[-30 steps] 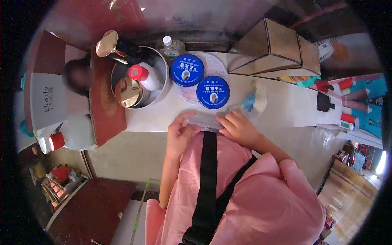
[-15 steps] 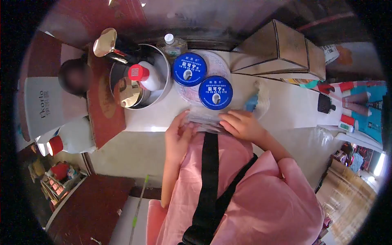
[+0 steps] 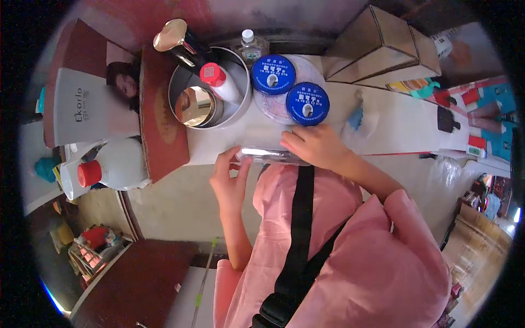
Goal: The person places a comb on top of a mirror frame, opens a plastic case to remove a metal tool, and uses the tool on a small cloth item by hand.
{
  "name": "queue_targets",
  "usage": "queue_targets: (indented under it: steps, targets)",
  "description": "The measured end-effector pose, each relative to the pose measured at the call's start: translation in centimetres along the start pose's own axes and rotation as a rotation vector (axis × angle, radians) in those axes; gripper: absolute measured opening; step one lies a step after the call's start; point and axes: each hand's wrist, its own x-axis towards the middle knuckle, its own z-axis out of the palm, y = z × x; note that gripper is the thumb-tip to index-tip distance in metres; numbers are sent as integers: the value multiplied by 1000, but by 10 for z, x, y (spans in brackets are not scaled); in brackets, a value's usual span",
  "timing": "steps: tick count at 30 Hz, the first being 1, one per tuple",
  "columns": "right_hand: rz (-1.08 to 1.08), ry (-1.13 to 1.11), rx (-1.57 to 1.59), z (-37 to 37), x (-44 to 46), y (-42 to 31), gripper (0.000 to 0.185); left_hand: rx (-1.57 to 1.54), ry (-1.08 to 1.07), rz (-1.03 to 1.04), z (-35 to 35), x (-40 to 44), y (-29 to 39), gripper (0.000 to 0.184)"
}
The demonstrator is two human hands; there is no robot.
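A clear, shiny piece of plastic (image 3: 273, 155) is stretched between my hands at the front edge of the white tabletop. My left hand (image 3: 227, 175) grips its left end between thumb and fingers. At the other end, my right hand (image 3: 316, 145) has its fingers closed over the plastic from above. Just beyond my right hand lies a round blue tin (image 3: 308, 104) with white print. A second blue tin (image 3: 273, 75) sits beside it. Both rest on a round, pink-patterned stack (image 3: 268, 108).
At the left, a round metal container (image 3: 247, 104) holds a red-capped white bottle (image 3: 220, 82) and a gold-topped dark object (image 3: 180, 41). A clear bottle (image 3: 250, 50) stands behind. Cardboard boxes (image 3: 377, 52) stand back right, and a red-brown carton (image 3: 164, 126) at left.
The view has shifted, so the tabletop things appear higher and further right. The plastic looked bunched and layered before; now it is smoother and longer, and my hands are further apart.
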Motion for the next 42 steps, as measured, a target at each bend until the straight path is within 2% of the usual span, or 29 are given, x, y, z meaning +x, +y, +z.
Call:
queue_targets:
  steps: [2, 9, 12, 14, 17, 19, 20, 22, 25, 28, 35, 37, 42]
  targets:
    - [18, -8, -27, 2, -1, 0, 15, 120, -11, 142, 0, 3, 2, 25]
    - [40, 173, -62, 13, -10, -8, 25, 235, -23, 174, 0, 4, 12, 24]
    - [24, 229, -57, 14, -14, -9, 27, 358, -35, 273, -5, 4, 9, 18]
    - [2, 250, -58, 10, -17, -10, 27, 418, -112, 509, -5, 5, 7, 17]
    - [-11, 333, -18, -2, -24, -18, 23, 521, -170, 601, -2, 7, 8, 16]
    - [201, 210, -9, -9, -34, -28, 20, 540, -192, 603, 0, 8, 11, 17]
    - [204, 210, -14, -10, -37, -32, 20, 559, -206, 601, 1, 8, 13, 18]
    - [381, 48, 5, -9, -42, -40, 17, 572, -233, 632, 3, 10, 14, 17]
    - [479, 20, -46, -2, -45, -46, 19, 641, -265, 688, 3, 10, 17, 14]
    - [543, 2, -74, -1, -43, -49, 20, 686, -284, 678, 6, 9, 23, 13]
    - [535, 45, -74, 4, -37, -48, 18, 705, -365, 635, 6, 12, 29, 11]
    - [587, -45, -60, 5, -36, -49, 15, 733, -377, 637, 5, 11, 25, 11]
    - [597, 45, -39, 7, -33, -46, 13, 786, -338, 732, 5, 15, 26, 8]
